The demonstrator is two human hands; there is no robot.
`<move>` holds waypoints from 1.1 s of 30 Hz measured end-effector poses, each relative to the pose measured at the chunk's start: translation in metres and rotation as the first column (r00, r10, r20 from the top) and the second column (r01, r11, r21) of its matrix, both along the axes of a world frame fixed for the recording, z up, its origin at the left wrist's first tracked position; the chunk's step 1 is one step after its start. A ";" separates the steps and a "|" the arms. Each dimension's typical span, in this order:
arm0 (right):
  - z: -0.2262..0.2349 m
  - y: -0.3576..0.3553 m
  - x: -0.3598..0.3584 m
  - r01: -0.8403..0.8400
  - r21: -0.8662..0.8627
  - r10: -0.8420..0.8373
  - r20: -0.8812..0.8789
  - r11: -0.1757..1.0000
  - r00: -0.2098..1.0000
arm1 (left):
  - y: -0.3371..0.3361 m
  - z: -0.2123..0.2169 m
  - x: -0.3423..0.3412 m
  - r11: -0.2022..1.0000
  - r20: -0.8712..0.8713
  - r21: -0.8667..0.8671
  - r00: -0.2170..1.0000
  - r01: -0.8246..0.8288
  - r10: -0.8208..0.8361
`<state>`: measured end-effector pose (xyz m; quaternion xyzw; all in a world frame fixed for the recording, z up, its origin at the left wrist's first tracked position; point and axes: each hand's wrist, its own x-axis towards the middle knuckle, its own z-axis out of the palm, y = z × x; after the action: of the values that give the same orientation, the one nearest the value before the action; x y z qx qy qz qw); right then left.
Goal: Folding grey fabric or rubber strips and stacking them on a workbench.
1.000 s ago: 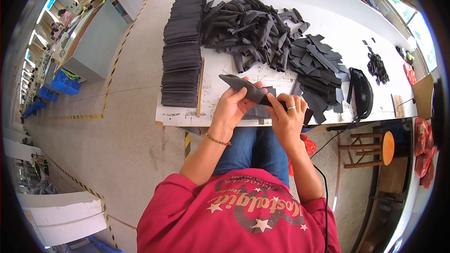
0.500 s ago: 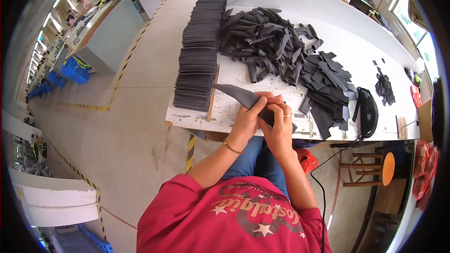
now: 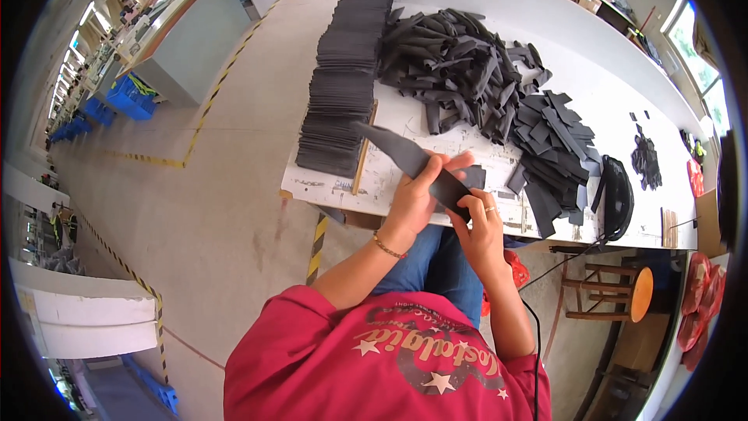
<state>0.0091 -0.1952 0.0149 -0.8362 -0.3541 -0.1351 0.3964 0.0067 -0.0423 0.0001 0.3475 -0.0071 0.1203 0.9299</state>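
A long dark grey fabric-like strip [image 3: 396,150] stretches between my hands above the table's near edge, its free end tapering up to the left. My left hand [image 3: 413,201] grips its middle, thumb on top and some fingers extended behind. At the strip's lower right end, my right hand [image 3: 481,226] pinches it between thumb and fingers. Just beyond the hands, a small dark piece [image 3: 474,177] lies on the white tabletop. A long stack of flat dark strips [image 3: 343,90] stands to the left, beside a thin wooden stick [image 3: 364,157].
Rolled dark pieces [image 3: 444,58] form a big heap at the table's middle. Flat dark pieces [image 3: 549,136] lie right of it, beside a black mesh-like bundle [image 3: 614,199]. A black cable [image 3: 532,316] hangs on my right, near a wooden stool [image 3: 612,294].
My hands have moved apart along the strip, showing more of its lower part. My right hand has shifted right and down. The view has shifted slightly.
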 end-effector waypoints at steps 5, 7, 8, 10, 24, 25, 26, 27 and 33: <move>-0.002 0.009 0.007 -0.057 0.098 0.045 0.125 0.994 0.991 | -0.017 -0.005 -0.003 0.988 0.030 -0.148 0.998 0.054 -0.050; -0.004 0.014 0.010 -0.075 0.106 0.059 0.150 0.992 0.987 | -0.021 -0.010 -0.003 0.981 0.003 -0.185 0.998 0.064 -0.065; -0.005 0.017 0.011 -0.088 0.092 0.072 0.158 0.992 0.985 | -0.026 -0.015 -0.002 0.982 0.030 -0.176 0.997 0.073 -0.069; -0.003 0.021 0.010 -0.106 0.081 0.091 0.165 0.991 0.982 | -0.026 -0.018 -0.002 0.984 0.057 -0.164 0.996 0.077 -0.068; 0.003 -0.013 -0.006 -0.113 -0.033 0.114 0.028 0.993 0.993 | 0.017 0.021 0.007 0.958 -0.138 -0.149 0.965 -0.244 0.224; 0.001 -0.016 -0.007 -0.090 -0.009 0.090 0.035 0.996 0.995 | 0.019 0.025 0.008 0.961 -0.132 -0.106 0.961 -0.256 0.241; -0.001 -0.017 -0.006 -0.093 -0.012 0.093 0.037 0.996 0.995 | 0.020 0.028 0.007 0.962 -0.126 -0.063 0.958 -0.267 0.258; -0.003 -0.017 -0.005 -0.089 0.012 0.088 0.053 0.996 0.995 | 0.015 0.032 0.008 0.956 -0.131 -0.041 0.950 -0.290 0.283; -0.005 0.004 0.007 -0.111 0.068 0.099 0.156 0.991 0.983 | -0.005 0.015 0.008 0.964 -0.117 -0.101 0.965 -0.247 0.235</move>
<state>0.0162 -0.1915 0.0096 -0.7877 -0.4218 -0.1910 0.4064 0.0147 -0.0470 0.0154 0.2976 0.0908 0.2145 0.9258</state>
